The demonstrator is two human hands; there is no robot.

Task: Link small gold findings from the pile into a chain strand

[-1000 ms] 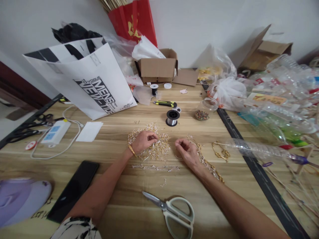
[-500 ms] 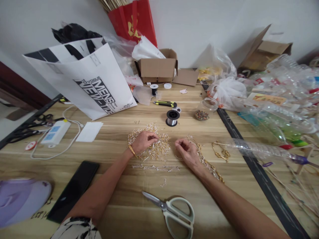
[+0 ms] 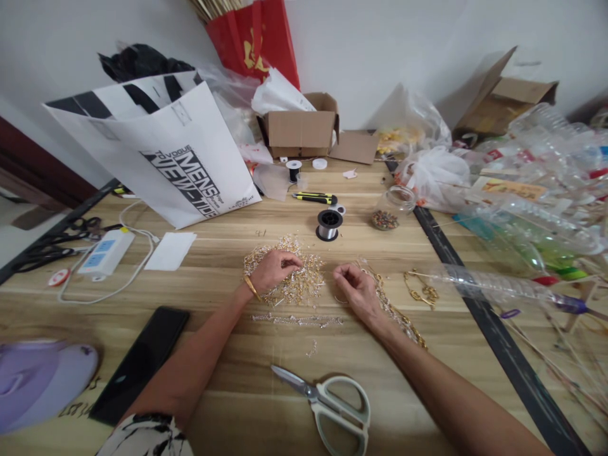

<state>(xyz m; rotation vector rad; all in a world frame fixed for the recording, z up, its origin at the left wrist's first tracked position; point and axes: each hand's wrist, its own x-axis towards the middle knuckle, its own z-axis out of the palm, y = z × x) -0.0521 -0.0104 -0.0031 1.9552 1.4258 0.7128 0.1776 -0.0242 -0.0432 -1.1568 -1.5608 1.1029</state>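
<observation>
My left hand (image 3: 275, 269) rests over a loose pile of small gold and clear beads (image 3: 304, 285), thumb and fingers pinched together. What it pinches is too small to make out. To the right of the pile, my right hand (image 3: 358, 288) is closed in a pinch as well, its fingertips hiding whatever is between them. A thin curved strand (image 3: 340, 299) shows just below those fingertips. Beside and partly under the right hand lies a gold and clear beaded chain (image 3: 401, 320). A clear beaded strand (image 3: 297, 321) stretches across the table in front of both hands.
White-handled scissors (image 3: 327, 402) lie nearest me. Behind the beads stand a wire spool (image 3: 329, 225), a yellow-black utility knife (image 3: 314, 198) and a bead jar (image 3: 387, 212). A phone (image 3: 140, 364) and power strip (image 3: 105, 253) lie left; plastic bottles (image 3: 536, 221) crowd the right.
</observation>
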